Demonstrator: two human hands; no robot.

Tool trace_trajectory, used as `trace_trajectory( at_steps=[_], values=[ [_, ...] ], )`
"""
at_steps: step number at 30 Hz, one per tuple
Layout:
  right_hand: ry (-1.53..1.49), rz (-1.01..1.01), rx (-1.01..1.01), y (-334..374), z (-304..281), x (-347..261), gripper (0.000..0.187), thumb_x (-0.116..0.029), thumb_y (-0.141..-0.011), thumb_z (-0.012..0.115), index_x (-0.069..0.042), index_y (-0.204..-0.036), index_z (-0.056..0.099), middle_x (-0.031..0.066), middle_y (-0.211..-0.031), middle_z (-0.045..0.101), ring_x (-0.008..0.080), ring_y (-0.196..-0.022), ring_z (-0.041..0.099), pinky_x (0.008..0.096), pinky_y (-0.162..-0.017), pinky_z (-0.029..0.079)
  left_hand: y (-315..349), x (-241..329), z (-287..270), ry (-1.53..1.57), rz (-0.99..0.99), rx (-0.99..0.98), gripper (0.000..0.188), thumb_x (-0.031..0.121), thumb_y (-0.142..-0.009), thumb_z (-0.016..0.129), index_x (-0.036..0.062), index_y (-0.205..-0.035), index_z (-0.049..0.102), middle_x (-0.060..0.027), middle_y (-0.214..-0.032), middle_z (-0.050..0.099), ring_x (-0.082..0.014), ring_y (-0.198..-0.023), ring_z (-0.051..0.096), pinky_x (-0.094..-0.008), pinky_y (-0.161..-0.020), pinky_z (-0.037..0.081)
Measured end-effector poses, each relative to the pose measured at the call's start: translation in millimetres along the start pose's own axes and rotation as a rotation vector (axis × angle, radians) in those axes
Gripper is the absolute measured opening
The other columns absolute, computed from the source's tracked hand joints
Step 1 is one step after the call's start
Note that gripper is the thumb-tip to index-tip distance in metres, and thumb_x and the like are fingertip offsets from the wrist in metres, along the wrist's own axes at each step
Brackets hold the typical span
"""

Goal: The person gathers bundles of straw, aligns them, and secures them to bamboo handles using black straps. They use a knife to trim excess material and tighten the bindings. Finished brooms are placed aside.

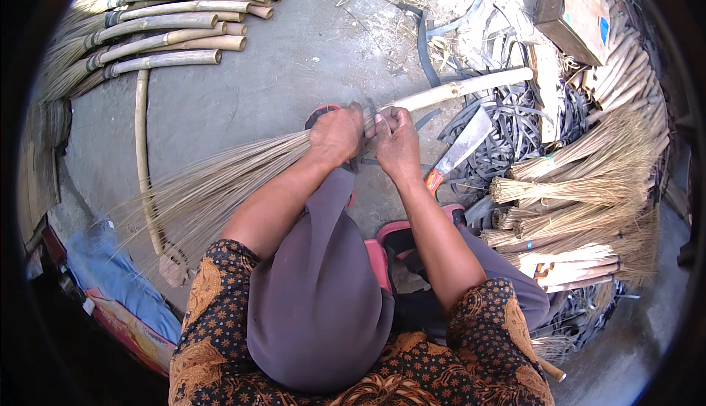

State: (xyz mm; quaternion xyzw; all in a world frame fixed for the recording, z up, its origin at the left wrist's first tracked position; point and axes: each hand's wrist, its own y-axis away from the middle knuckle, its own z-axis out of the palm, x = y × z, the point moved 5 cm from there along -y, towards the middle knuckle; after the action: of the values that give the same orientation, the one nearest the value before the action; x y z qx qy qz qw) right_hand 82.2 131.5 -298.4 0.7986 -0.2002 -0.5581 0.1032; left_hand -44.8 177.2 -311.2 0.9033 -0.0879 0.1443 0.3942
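A broom lies across in front of me, its stiff thin bristles (235, 162) fanning to the left and its pale bamboo handle (463, 90) pointing right. My left hand (338, 135) is closed round the bristles near the neck. Just right of it, my right hand (396, 145) has its fingers pinched together at the neck, on a dark flat strip (370, 104) at the join. Most of the strip is hidden by my fingers. Below the right hand, a wide-bladed knife (468, 141) with an orange-red handle lies with its blade toward the upper right.
Several bamboo-handled brooms (162, 60) are stacked at the far left. A stick with a lump at its end (143, 141) lies nearby. At right are tangled dark strips (507, 130), bristle bundles (566, 190) and a wooden block (576, 15). Blue cloth (110, 266) lies at lower left.
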Motion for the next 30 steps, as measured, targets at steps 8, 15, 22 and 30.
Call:
trace_trajectory(
  at_steps=[8,15,22,30],
  values=[
    [0.346,0.148,-0.147,-40,9,6,0.028,-0.017,-0.096,0.069,0.007,-0.106,0.059,0.0226,-0.084,0.074,0.0352,-0.083,0.074,0.0418,-0.078,0.056,5,-3,4,0.054,0.014,0.139,0.039,0.018,-0.099,0.058,-0.0022,-0.132,0.054,-0.0234,-0.098,0.076,-0.0394,-0.09,0.077,-0.0462,-0.078,0.063],
    [0.49,0.17,-0.269,-49,12,-2,0.03,-0.019,-0.097,0.067,0.008,-0.109,0.059,0.0266,-0.092,0.074,0.0366,-0.089,0.075,0.0432,-0.08,0.056,3,-3,10,0.033,0.105,0.158,0.037,0.021,-0.096,0.062,0.0005,-0.127,0.061,-0.0237,-0.098,0.076,-0.0373,-0.089,0.077,-0.046,-0.077,0.063],
    [-0.177,0.305,-0.278,63,-21,38,0.024,-0.024,-0.112,0.052,-0.001,-0.119,0.055,0.0009,-0.077,0.055,0.0083,-0.064,0.048,0.0257,-0.06,0.04,-10,-17,-1,0.079,0.089,0.042,0.044,0.02,-0.082,0.074,0.0014,-0.121,0.069,-0.0248,-0.108,0.076,-0.0353,-0.099,0.077,-0.0453,-0.085,0.062],
    [0.342,0.126,-0.329,52,-41,104,0.033,-0.033,-0.109,0.054,-0.003,-0.103,0.063,0.0247,-0.093,0.068,0.0447,-0.091,0.068,0.046,-0.08,0.052,20,-13,-23,0.588,0.391,-0.278,0.05,0.023,-0.075,0.082,0.0002,-0.118,0.07,-0.0125,-0.093,0.076,-0.0225,-0.086,0.073,-0.0371,-0.08,0.056]
  ],
)
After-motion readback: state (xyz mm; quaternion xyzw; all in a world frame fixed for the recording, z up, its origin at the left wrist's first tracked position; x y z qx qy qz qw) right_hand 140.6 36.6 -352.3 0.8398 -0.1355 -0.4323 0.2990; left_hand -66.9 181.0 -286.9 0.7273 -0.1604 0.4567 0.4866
